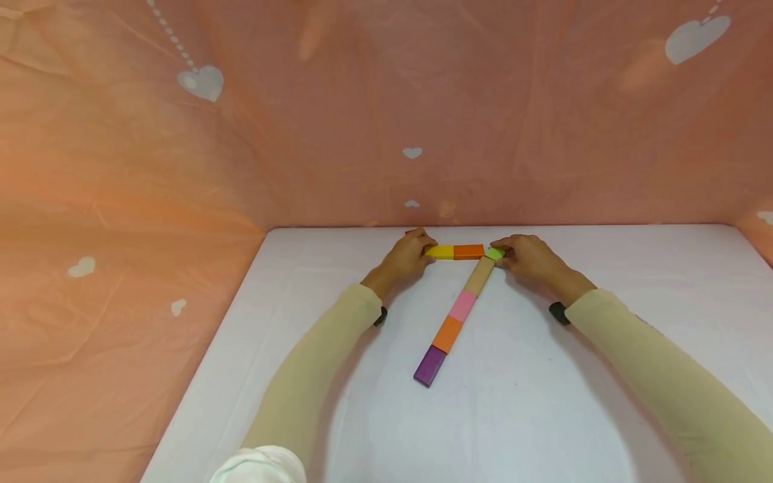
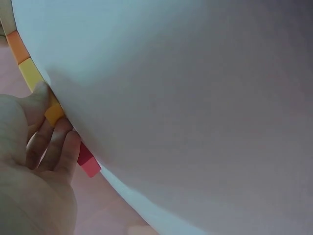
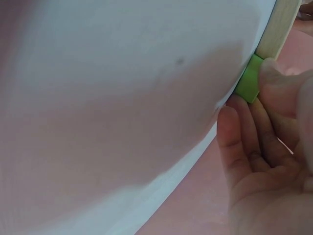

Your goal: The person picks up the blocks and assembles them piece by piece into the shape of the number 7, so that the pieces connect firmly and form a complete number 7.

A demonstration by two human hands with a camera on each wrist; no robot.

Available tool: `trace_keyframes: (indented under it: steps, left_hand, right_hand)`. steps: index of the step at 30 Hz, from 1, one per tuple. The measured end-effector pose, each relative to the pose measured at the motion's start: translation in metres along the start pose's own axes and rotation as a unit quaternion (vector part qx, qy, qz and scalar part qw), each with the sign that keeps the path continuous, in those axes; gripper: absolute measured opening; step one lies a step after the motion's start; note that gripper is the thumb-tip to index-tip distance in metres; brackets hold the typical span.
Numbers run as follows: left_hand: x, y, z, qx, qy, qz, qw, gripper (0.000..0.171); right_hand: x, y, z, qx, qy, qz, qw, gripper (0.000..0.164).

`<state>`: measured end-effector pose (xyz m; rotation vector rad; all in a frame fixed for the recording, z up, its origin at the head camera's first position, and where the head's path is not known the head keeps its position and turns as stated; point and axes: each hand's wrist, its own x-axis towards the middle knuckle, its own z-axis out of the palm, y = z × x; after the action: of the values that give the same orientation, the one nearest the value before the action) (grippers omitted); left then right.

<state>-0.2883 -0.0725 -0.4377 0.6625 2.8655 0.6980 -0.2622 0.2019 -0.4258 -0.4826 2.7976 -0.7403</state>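
My left hand (image 1: pixel 406 260) pinches the yellow block (image 1: pixel 443 252) between thumb and fingers. Its amber-looking end (image 2: pixel 54 116) shows past the thumb in the left wrist view. An orange block (image 1: pixel 468 251) lies against the yellow one, in line with it. With thumb and fingertips, my right hand (image 1: pixel 534 263) pinches a green block (image 3: pixel 249 80) at the far end of a wooden block (image 1: pixel 480 276). From there a slanting row runs toward me: a pink block (image 1: pixel 462 306), another orange block (image 1: pixel 447 334) and a purple block (image 1: pixel 429 366).
A red block (image 2: pixel 89 160) lies just beyond my left fingers, mostly hidden by that hand in the head view. The white table (image 1: pixel 519 416) ends at the back against an orange-pink cloth (image 1: pixel 362 121) printed with hearts.
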Motion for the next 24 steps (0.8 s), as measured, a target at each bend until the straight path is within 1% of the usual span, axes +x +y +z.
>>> trace_keyframes:
  steps: [5,9,13,19,24]
  left_hand:
    - [-0.0014,0.0005,0.0018,-0.003,0.003,-0.002,1.0000,0.035]
    - [0.0004,-0.0003,0.0018,-0.004,0.002,0.003,1.0000,0.035]
    - [0.0016,-0.0006,0.0015,-0.004,0.003,0.002,1.0000,0.035]
    - [-0.0005,0.0008,0.0005,-0.004,0.003,-0.009,0.9999,0.036]
    - [-0.0013,0.0012,0.0021,-0.006,0.004,-0.008,0.9999,0.036]
  right_hand:
    - [-0.0002,0.0000,0.0007,-0.005,0.003,-0.005,1.000,0.046]
    - [0.0005,0.0009,0.0002,-0.006,0.008,-0.010,1.000,0.045]
    - [0.0009,0.0015,-0.0005,-0.005,0.010,-0.009,1.000,0.046]
    - [0.0010,0.0019,-0.0005,0.003,0.006,0.000,1.000,0.046]
    - [0.0006,0.0014,0.0002,0.007,0.004,0.004,1.000,0.046]
